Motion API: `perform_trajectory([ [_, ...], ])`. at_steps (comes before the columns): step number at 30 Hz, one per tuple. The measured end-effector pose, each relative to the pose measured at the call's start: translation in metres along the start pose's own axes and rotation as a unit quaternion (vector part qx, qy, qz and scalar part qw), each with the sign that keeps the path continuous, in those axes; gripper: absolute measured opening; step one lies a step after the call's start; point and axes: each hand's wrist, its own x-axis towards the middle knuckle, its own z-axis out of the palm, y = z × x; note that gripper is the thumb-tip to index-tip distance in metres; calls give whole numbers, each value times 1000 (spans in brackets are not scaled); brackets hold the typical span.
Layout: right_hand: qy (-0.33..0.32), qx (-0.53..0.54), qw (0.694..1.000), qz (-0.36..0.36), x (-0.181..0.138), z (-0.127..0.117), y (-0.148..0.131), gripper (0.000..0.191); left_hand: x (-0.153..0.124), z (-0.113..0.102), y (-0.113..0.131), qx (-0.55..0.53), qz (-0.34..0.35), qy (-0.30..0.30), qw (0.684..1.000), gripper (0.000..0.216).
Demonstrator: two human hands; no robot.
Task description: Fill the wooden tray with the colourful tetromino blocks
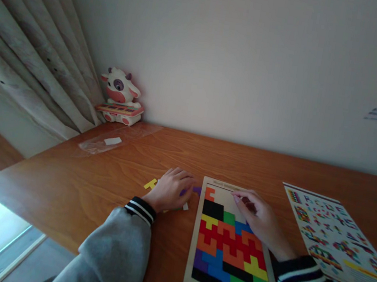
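A wooden puzzle tray [194,237] lies on the brown table, mostly filled with coloured block pieces. My right hand [258,216] rests on the tray's upper part, fingers curled and pressed onto a piece I cannot make out. My left hand [170,188] lies just left of the tray over several loose pieces, fingers bent down onto them; a yellow piece [149,183] and a purple piece [196,190] stick out beside it. An orange piece [209,193] sits in the tray's top left corner.
A printed pattern sheet [334,238] lies right of the tray. A clear plastic bag [109,143] lies at the back left, near a cow toy with a small keyboard [121,97] against the wall. Curtains hang at the left; the table edge [30,209] runs along the near left.
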Motion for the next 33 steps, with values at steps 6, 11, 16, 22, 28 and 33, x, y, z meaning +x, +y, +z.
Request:
perform_trajectory([
  [6,-9,-16,1000,4,0,-2,2,33,-27,-20,-54,-13,1,-19,1000,27],
  [11,-11,-23,1000,-8,0,-1,4,34,-38,-24,-62,-54,1,-32,998,29],
  [16,-12,-30,999,-9,0,0,5,34,-34,-22,-47,-85,46,-55,994,27],
  [22,-23,-38,999,-12,-1,-1,4,33,-31,-18,-35,-143,59,-95,983,54],
  [28,-24,-34,999,-12,0,-1,3,33,-30,-16,-31,-161,47,-100,981,40],
  [33,-19,-32,999,-12,0,-1,2,34,-30,-15,-30,-165,38,-102,980,35],
])
